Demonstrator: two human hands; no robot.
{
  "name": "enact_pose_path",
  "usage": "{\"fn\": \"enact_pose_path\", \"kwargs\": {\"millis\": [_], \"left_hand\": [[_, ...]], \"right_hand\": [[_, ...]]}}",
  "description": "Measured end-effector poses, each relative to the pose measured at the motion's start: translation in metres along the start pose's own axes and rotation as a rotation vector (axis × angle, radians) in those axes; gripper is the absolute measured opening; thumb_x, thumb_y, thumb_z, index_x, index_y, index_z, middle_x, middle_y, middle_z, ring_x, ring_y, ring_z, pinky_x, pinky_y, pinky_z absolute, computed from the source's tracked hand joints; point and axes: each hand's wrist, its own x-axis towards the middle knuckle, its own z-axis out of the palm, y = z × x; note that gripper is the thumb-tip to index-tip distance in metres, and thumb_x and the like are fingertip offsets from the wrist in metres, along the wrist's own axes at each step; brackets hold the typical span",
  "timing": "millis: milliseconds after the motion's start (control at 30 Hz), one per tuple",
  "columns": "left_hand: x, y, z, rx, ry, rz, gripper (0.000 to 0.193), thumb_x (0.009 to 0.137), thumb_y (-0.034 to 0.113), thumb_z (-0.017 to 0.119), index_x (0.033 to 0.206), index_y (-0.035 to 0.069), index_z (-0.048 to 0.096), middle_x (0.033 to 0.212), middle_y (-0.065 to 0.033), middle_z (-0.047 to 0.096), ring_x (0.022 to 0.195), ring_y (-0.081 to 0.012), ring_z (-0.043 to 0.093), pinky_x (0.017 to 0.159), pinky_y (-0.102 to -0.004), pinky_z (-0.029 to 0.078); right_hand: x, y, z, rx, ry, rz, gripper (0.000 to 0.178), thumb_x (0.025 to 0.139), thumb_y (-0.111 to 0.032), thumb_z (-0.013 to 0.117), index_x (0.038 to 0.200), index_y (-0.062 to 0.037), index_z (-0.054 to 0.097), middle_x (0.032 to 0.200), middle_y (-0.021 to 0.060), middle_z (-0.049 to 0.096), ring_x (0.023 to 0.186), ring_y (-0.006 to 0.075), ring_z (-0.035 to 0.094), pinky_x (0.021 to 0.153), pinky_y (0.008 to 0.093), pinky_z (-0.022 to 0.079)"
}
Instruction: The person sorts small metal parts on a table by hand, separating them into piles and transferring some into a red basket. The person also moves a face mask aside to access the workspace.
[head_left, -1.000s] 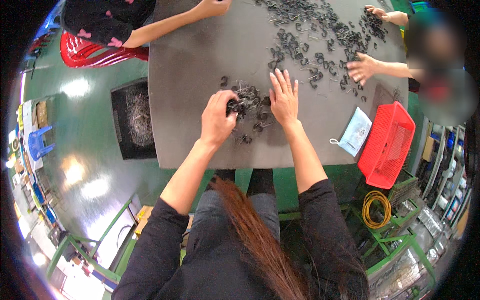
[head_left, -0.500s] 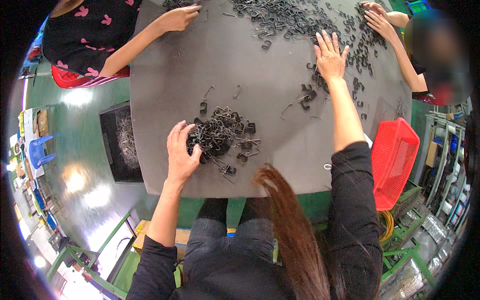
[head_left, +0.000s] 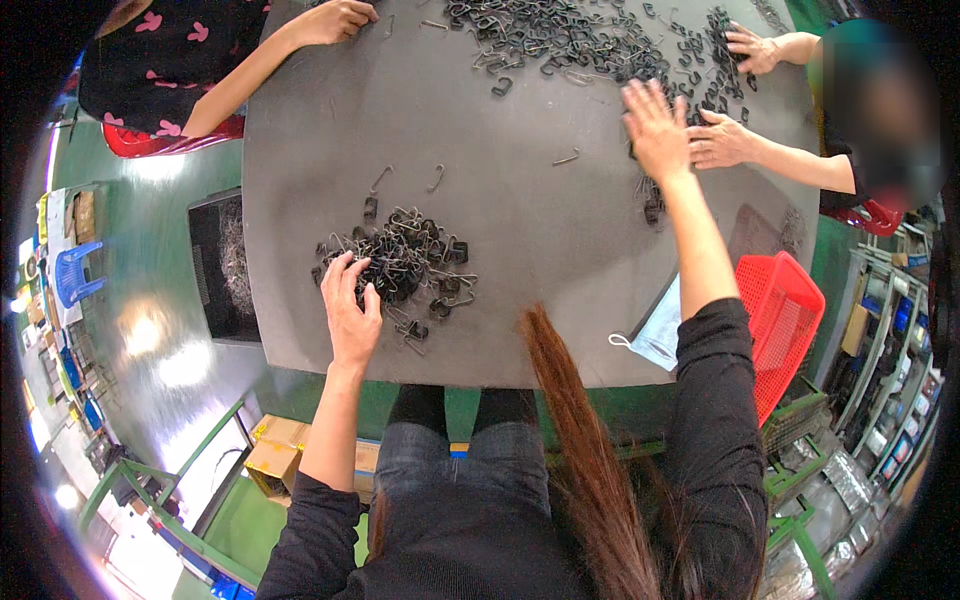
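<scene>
A heap of small black clips with thin metal wire hooks (head_left: 405,262) lies on the near left of the grey table. My left hand (head_left: 350,315) rests at the heap's near left edge, fingers loosely spread and touching it. My right hand (head_left: 657,138) reaches farther out at the right, palm down with fingers stretched, a little blurred by motion. It lies over the near edge of the large spread of black clips (head_left: 570,42); what is under the palm is hidden. A few clips (head_left: 650,203) lie beside its wrist. A loose wire hook (head_left: 566,157) lies left of it.
A co-worker's hand (head_left: 722,142) is close beside my right hand, their other hand (head_left: 752,50) among clips. Another person's hand (head_left: 345,18) is at the far left. A blue face mask (head_left: 655,328) and red basket (head_left: 785,320) are by my right arm. A black crate (head_left: 212,285) stands left.
My right hand has shifted slightly, and clips left of its wrist are no longer there. The right co-worker's hand has come down beside it. The face mask shows more. My left hand stays by the heap.
</scene>
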Motion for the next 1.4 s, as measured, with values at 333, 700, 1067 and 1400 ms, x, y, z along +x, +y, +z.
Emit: {"fn": "enact_pose_path", "kwargs": {"millis": [333, 700, 1067, 1400], "left_hand": [[-0.032, 0.029, 0.029, 0.309, -0.268, 0.348, 0.070, 0.074, 0.039, 0.071, 0.136, 0.024, 0.042, 0.151, -0.0107, 0.021, 0.142, -0.0358, 0.008, 0.106, -0.0674, -0.001], [0.019, -0.025, -0.009, -0.085, -0.175, 0.151, 0.037, 0.069, 0.002, 0.066, 0.104, 0.011, 0.058, 0.112, -0.0082, 0.057, 0.108, -0.0271, 0.054, 0.088, -0.0371, 0.045], [0.042, -0.016, -0.061, -0.439, -0.169, 0.141, 0.028, 0.072, 0.000, 0.063, 0.098, 0.003, 0.057, 0.098, -0.0135, 0.061, 0.098, -0.0303, 0.060, 0.086, -0.0358, 0.045], [0.042, 0.047, -0.010, -0.547, -0.307, 0.207, 0.028, 0.077, 0.012, 0.065, 0.103, 0.002, 0.060, 0.103, -0.0158, 0.063, 0.098, -0.0312, 0.060, 0.086, -0.0381, 0.046]], "right_hand": [[0.011, -0.194, -0.052, 0.703, 0.154, 0.028, 0.052, 0.088, -0.033, 0.058, 0.136, -0.0188, 0.043, 0.143, 0.0062, 0.039, 0.136, 0.0249, 0.032, 0.110, 0.0517, 0.023], [-0.084, -0.250, -0.131, 0.931, -0.039, 0.152, 0.045, 0.087, -0.010, 0.056, 0.130, -0.0140, 0.048, 0.130, 0.0053, 0.051, 0.123, 0.0245, 0.048, 0.101, 0.0371, 0.042], [-0.100, -0.312, -0.139, 0.682, -0.034, 0.174, 0.047, 0.088, -0.016, 0.056, 0.134, -0.0141, 0.045, 0.141, 0.0058, 0.042, 0.133, 0.0244, 0.036, 0.108, 0.0443, 0.032], [-0.145, -0.316, -0.176, 1.264, 0.046, 0.823, 0.058, 0.081, 0.006, 0.052, 0.136, -0.0082, 0.041, 0.131, 0.0140, 0.044, 0.116, 0.0258, 0.052, 0.088, 0.0340, 0.049]]}}
